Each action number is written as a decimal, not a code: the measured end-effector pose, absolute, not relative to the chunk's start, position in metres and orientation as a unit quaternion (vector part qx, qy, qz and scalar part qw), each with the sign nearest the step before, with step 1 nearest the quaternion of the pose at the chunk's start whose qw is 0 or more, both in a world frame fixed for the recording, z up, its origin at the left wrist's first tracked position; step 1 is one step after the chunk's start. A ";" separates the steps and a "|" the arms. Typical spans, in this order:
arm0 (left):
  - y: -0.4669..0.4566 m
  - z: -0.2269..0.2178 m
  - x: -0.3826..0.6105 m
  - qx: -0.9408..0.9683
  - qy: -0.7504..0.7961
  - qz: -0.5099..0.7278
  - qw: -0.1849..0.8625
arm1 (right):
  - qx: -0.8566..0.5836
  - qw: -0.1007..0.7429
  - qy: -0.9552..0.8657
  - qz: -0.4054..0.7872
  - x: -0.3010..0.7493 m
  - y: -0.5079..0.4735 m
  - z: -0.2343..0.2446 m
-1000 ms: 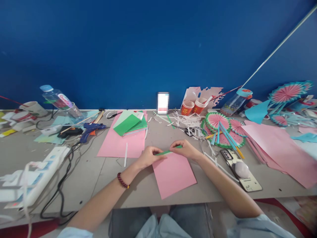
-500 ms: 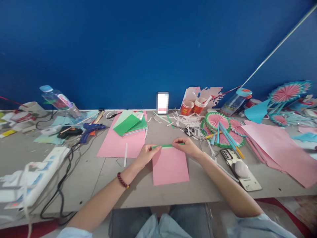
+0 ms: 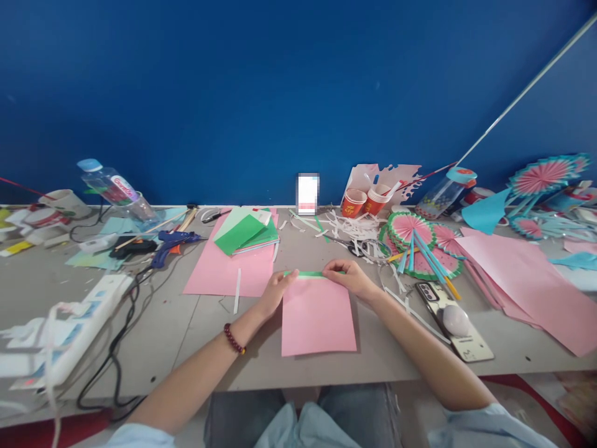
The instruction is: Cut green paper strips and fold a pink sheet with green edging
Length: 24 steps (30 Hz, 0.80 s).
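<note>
On the table the pink sheet lies square, no longer skewed as a second ago. The left hand and right hand each pinch an end of the green strip, now flat along the sheet's far edge. A phone lies just right.

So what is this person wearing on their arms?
Light blue fabric sleeves, left and right, show only at the picture's bottom edge, leaving both forearms uncovered. A dark red round-bead bracelet circles the left wrist; the right wrist carries nothing. The left grip and right grip are ungloved hands; any rings are too small to tell.
</note>
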<state>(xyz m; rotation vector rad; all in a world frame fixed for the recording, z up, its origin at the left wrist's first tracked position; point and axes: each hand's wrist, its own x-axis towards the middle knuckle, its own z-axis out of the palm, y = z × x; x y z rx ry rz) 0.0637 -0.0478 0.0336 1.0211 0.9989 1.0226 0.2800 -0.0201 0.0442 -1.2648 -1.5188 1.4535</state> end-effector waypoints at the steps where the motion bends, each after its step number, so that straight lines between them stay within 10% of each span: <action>1: -0.047 0.032 0.063 0.433 0.430 0.456 0.648 | -0.488 0.338 -0.579 0.560 0.280 -0.020 0.044; 24: -0.037 0.033 0.060 0.356 0.414 0.498 0.673 | -0.505 0.408 -0.484 0.587 0.286 -0.013 0.039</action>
